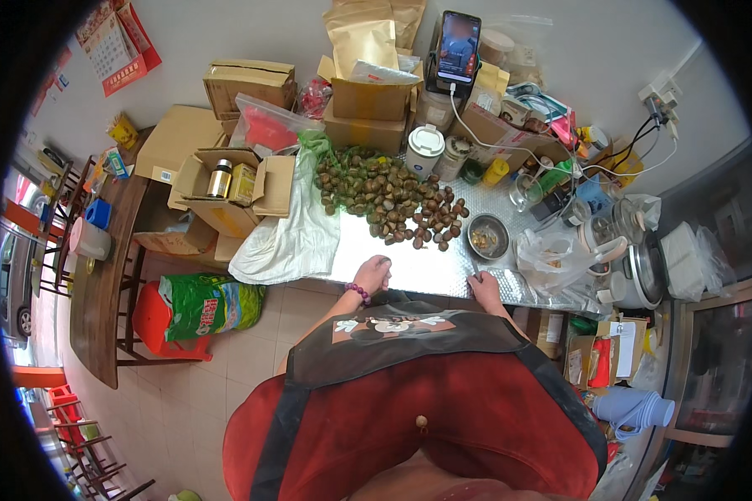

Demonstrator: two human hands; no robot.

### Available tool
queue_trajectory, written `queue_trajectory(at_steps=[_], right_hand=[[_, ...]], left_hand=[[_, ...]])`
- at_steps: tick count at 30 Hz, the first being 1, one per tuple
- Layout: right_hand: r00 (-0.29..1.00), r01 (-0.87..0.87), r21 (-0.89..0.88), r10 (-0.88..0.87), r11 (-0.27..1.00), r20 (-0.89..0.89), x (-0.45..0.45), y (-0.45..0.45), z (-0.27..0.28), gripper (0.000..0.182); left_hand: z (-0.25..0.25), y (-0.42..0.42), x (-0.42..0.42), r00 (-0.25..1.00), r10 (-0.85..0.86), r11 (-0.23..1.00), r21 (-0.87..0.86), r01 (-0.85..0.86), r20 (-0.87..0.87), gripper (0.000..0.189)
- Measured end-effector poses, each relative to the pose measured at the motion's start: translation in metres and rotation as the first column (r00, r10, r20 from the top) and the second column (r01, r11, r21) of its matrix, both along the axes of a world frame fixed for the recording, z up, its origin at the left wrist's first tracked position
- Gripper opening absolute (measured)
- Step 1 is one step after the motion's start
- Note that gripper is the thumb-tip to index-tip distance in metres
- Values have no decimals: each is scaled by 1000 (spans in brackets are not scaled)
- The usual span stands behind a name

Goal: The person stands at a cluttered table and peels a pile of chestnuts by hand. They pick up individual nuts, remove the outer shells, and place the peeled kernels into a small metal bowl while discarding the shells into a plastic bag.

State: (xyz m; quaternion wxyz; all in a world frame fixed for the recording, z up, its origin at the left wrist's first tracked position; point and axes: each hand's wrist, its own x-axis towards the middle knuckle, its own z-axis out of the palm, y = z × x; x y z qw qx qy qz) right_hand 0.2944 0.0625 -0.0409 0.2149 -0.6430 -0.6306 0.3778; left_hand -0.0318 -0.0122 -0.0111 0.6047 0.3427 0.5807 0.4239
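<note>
My left hand, with a beaded bracelet on its wrist, is above the front edge of the foil-covered table. Its fingers curl around a small dark brown thing that looks like a chestnut, mostly hidden. To the right, at the same edge, my right hand grips a slim tool that looks like a small knife. A pile of brown chestnuts spreads beyond both hands, partly in green netting. Past my right hand sits a round metal bowl with yellowish pieces inside.
A white woven sack and an open carton flank the pile at left. Behind it stand a white lidded cup and a phone on a charging cable. A plastic bag and glass jars crowd the right side.
</note>
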Motion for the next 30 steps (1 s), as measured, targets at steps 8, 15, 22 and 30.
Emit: queue_trajectory(at_steps=[8, 15, 22, 30], right_hand=[[1000, -5, 24, 5, 1000, 21, 3, 2, 0, 29], [1000, -14, 25, 13, 1000, 9, 1, 2, 0, 30], [999, -7, -15, 6, 1000, -49, 1, -2, 8, 27], [997, 9, -55, -14, 998, -79, -6, -2, 20, 25]], left_hand=[[9, 2, 1, 1000, -11, 999, -47, 12, 6, 26], [1, 1, -2, 1000, -19, 1000, -23, 19, -9, 27], [5, 0, -2, 999, -32, 999, -10, 32, -29, 28], [2, 1, -2, 1000, -21, 1000, -9, 21, -19, 27]])
